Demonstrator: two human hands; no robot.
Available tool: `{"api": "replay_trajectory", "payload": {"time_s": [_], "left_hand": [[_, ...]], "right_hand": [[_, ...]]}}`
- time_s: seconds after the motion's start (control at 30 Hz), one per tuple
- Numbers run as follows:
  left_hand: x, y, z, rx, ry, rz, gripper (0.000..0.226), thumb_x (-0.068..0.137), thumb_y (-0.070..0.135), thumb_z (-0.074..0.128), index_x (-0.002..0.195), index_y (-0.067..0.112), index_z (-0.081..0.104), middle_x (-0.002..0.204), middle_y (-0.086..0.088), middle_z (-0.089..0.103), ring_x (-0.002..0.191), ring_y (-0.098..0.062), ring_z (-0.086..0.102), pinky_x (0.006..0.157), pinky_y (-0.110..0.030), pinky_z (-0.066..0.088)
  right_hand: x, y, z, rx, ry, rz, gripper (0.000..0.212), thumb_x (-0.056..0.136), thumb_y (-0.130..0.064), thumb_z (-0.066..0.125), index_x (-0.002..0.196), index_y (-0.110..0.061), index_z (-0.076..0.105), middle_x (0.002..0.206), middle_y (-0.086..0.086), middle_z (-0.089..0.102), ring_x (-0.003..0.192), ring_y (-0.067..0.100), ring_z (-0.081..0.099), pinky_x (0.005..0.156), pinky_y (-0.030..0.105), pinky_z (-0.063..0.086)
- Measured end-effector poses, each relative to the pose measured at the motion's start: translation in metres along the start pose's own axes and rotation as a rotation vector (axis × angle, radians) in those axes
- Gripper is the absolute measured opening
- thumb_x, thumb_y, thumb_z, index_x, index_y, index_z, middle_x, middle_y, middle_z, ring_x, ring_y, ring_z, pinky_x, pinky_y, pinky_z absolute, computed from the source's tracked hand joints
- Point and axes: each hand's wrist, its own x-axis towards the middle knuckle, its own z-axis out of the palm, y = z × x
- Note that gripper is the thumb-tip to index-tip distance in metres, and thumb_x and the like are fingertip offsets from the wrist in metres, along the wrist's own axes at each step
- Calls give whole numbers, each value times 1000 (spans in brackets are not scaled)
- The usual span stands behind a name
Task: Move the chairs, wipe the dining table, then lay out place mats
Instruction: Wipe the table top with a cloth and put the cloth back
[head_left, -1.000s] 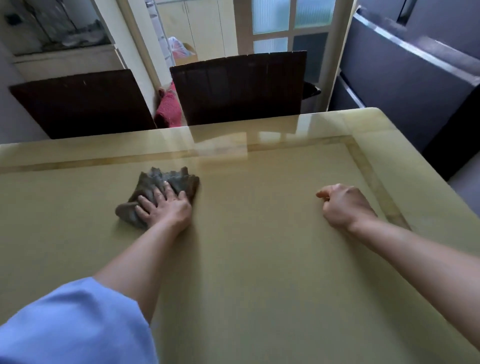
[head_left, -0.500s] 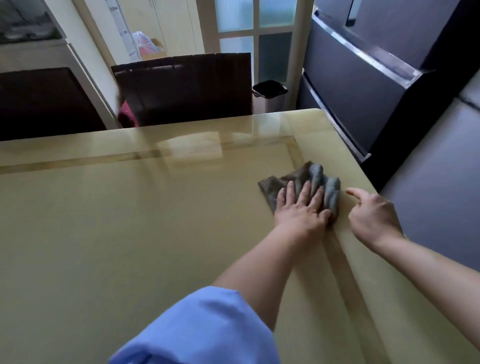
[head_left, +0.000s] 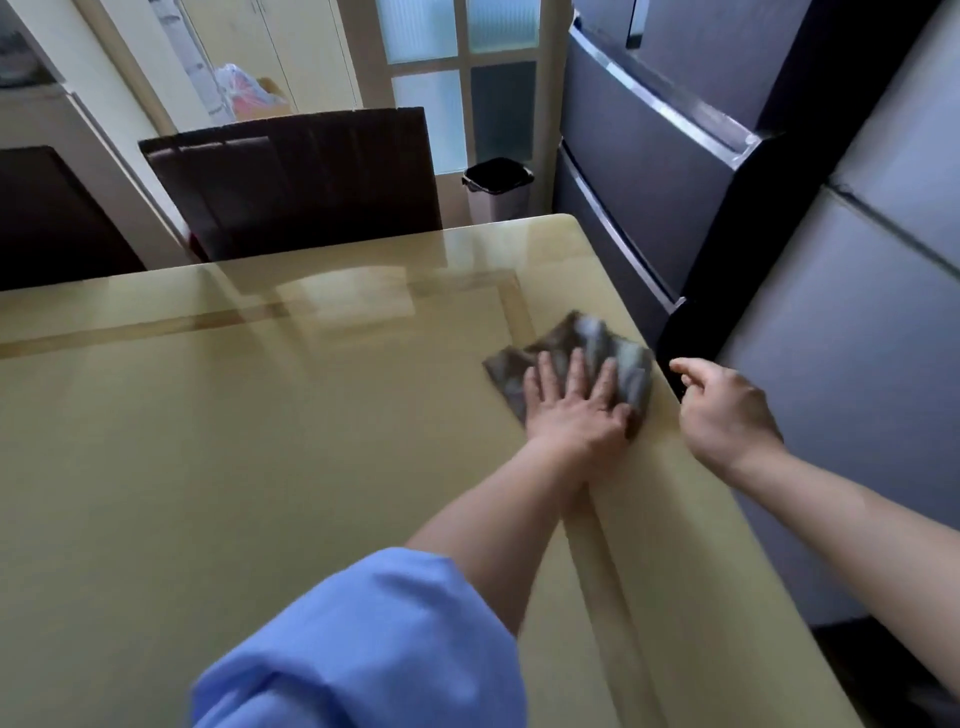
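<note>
A glossy yellow dining table fills most of the view. A grey cloth lies bunched near the table's right edge. My left hand presses flat on the cloth with straight, spread fingers. My right hand hovers over the table's right edge just beside the cloth, fingers loosely curled and holding nothing. Two dark brown chairs stand at the far side: one behind the middle, the other at the far left. No place mats are in view.
A large grey refrigerator stands close along the table's right side. A small bin with a black liner sits on the floor past the far right corner, before a glass-paned door.
My left hand has swept the cloth from the table's left-middle across to its right edge. My right hand has shifted right, off the tabletop to its edge, and loosened from a fist.
</note>
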Motion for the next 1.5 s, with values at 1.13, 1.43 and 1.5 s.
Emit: {"api": "replay_trajectory", "payload": {"time_s": [1.13, 1.43, 1.5], "left_hand": [[6, -371, -103, -154, 183, -747, 55, 97, 53, 18, 148, 42, 0, 160, 4, -15, 145, -35, -17, 116, -51, -13], [87, -157, -69, -95, 112, -226, 54, 99, 44, 17, 149, 38, -3, 160, 3, -14, 144, -34, -20, 114, -51, -16], [90, -127, -63, -84, 87, -125, 54, 99, 44, 18, 150, 37, 0, 160, 5, -10, 145, -32, -19, 115, -49, -15]], "right_hand": [[5, -225, 201, -205, -487, -728, 44, 93, -27, 54, 136, -21, 51, 145, 0, 48, 136, 16, 42, 112, 22, 31], [66, -101, 105, -232, -135, -393, 36, 99, -21, 41, 131, -15, 56, 143, 4, 50, 130, 25, 49, 106, 32, 38], [65, -92, 100, -249, -170, -423, 40, 100, -20, 40, 138, -16, 49, 150, -1, 41, 140, 17, 37, 113, 26, 28]]}}
